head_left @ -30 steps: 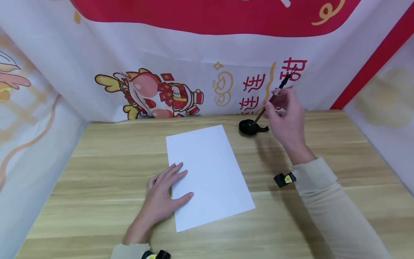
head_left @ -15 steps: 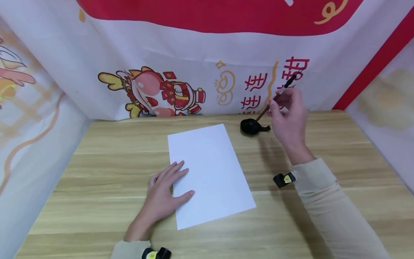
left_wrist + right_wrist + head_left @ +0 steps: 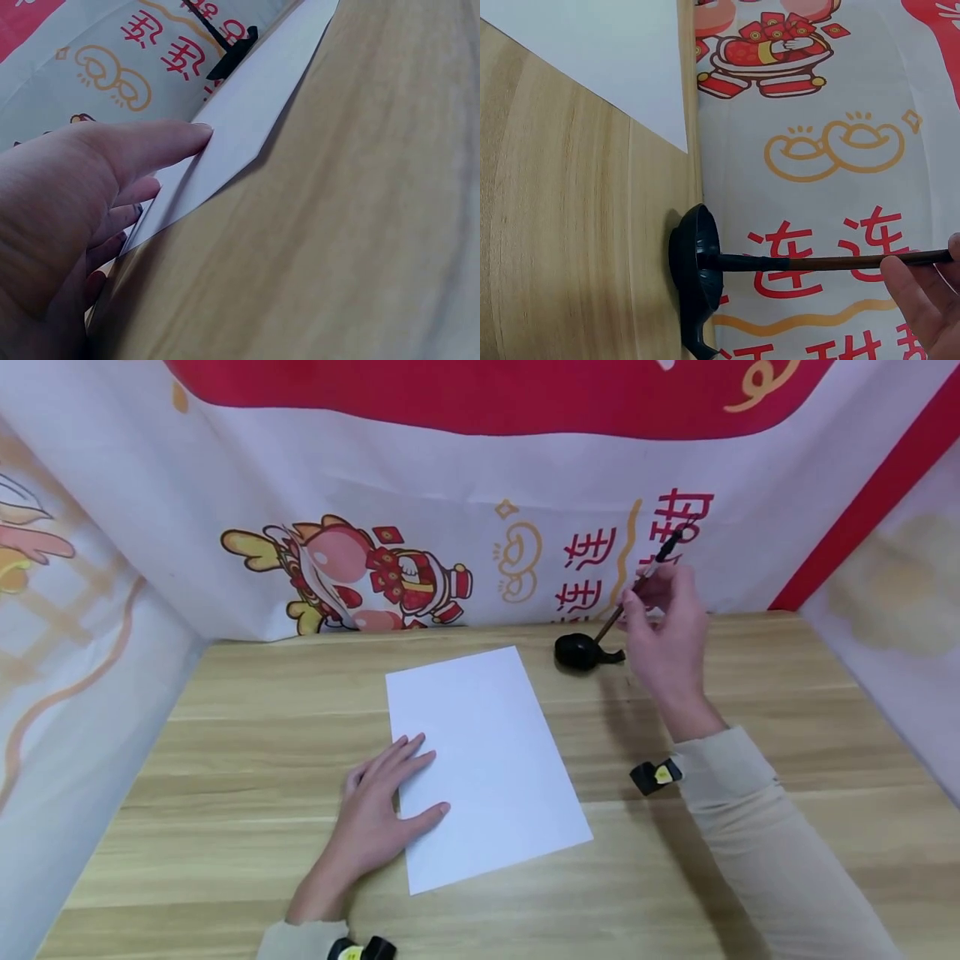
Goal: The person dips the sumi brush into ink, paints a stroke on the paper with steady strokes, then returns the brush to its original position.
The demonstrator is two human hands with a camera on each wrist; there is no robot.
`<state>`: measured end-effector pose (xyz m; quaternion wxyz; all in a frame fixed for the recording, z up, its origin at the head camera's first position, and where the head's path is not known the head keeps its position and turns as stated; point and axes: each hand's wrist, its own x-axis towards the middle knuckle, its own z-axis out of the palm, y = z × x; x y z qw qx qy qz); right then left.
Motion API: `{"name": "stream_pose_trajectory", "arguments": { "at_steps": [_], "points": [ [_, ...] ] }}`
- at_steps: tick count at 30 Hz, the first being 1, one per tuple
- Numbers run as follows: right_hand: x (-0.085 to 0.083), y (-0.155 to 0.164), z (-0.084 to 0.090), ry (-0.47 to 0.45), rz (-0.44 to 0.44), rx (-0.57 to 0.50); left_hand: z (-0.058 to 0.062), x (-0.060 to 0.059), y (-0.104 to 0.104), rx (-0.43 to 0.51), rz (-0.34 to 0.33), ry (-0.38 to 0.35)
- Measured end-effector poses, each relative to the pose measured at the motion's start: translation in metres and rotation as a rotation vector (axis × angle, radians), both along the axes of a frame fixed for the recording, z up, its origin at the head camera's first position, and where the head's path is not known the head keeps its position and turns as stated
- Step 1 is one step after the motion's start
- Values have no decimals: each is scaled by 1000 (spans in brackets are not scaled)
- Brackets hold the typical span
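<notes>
My right hand (image 3: 670, 635) pinches the dark shaft of a writing brush (image 3: 832, 263) between thumb and fingers. The brush slants, its bristle end down inside a small black ink dish (image 3: 574, 652) that has a curled handle. What liquid the dish holds cannot be made out. In the right wrist view, fingertips (image 3: 909, 296) show at the shaft near the right edge. My left hand (image 3: 375, 818) rests on the left edge of a blank white sheet of paper (image 3: 495, 760), fingers spread. The left wrist view shows the thumb and fingers lying at the paper's edge (image 3: 247, 105).
Everything lies on a wood-grain table (image 3: 247, 777). A white cloth backdrop (image 3: 442, 477) with red and cartoon prints stands along its far edge. More printed cloth (image 3: 75, 693) closes off the left and right sides. A black device (image 3: 656, 776) sits at the right cuff.
My right hand has shifted slightly to the right, and the brush's lower end has moved a little rightward in the dish. The left hand and the paper stay in place.
</notes>
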<state>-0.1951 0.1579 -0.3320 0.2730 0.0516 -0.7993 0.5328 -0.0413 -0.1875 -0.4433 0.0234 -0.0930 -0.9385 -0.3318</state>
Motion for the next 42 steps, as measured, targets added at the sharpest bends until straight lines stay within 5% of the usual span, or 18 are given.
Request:
{"name": "stream_pose_trajectory", "arguments": {
  "at_steps": [19,35,42],
  "points": [
    [3,0,-4,-20,-27,-35,-4,0,2,-9,2,3],
    [2,-5,-1,152,-33,-47,0,3,-3,-4,17,38],
    [0,-1,-5,128,-28,-20,0,2,-1,-6,6,33]
  ]
}}
